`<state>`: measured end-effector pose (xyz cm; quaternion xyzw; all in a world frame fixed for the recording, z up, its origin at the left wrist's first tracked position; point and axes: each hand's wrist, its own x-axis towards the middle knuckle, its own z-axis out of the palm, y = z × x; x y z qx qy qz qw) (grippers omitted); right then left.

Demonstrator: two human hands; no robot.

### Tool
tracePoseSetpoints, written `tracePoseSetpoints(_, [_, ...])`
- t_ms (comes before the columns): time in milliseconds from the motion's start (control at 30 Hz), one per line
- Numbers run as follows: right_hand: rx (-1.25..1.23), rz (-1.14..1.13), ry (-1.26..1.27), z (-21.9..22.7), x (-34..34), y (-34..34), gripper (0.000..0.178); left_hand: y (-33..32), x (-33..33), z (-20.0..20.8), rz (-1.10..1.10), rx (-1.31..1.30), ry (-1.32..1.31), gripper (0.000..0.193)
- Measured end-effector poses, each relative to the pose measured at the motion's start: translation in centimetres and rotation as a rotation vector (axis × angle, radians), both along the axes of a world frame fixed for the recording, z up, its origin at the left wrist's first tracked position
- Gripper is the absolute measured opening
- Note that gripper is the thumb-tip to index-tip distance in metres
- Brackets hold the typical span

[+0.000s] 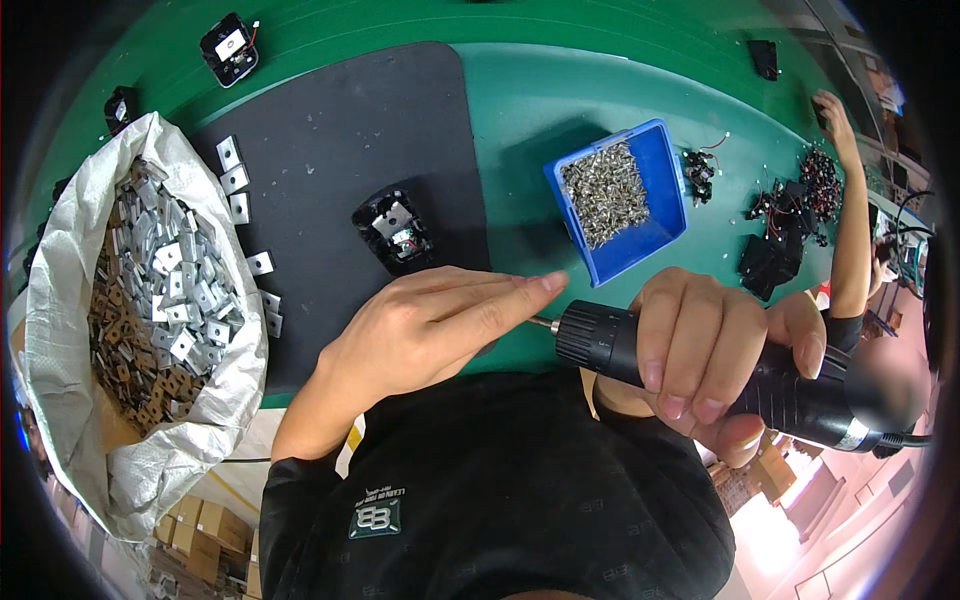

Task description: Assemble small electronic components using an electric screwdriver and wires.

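Behind the left hand (430,330), screwdriver (720,375) bit tip hidden.

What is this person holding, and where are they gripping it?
The right hand grips a black electric screwdriver around its body. The left hand's fingertips meet the bit; whether they pinch a screw cannot be told.

Sack of plates (150,300) at left on bench (560,90); mat (330,130) centre, housing (395,230) on it; screw bin (620,198) right of mat; screwdriver (700,365) nearest.
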<state>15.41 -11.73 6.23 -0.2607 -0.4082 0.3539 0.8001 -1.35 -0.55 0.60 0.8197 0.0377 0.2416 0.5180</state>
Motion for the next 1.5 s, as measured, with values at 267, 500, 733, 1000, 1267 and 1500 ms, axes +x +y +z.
tracePoseSetpoints(267, [0.042,0.026,0.014,-0.4,0.1,-0.3,0.049,0.3,-0.3,-0.4,-0.003,-0.036,-0.004,0.047])
tracePoseSetpoints(500, [-0.006,0.005,0.034,-0.7,-0.9,0.3,0.052,0.4,-0.3,0.3,0.060,0.121,0.021,0.046])
tracePoseSetpoints(733, [-0.012,-0.021,-0.027,-1.7,-1.5,0.8,0.054,0.5,-0.6,0.0,0.106,0.313,0.055,0.038])
tracePoseSetpoints(1000, [-0.066,-0.109,0.033,-1.7,-2.4,1.6,0.064,3.2,-4.7,-1.0,0.346,0.401,0.050,0.075])
tracePoseSetpoints(1267, [0.018,-0.161,-0.058,-2.1,-3.0,3.9,0.054,3.0,-4.8,-2.6,0.356,0.255,0.432,0.087])
tracePoseSetpoints(1500, [-0.036,-0.052,-0.128,-3.5,-3.8,5.6,0.049,3.6,-4.8,-2.5,0.343,0.180,0.387,0.074])
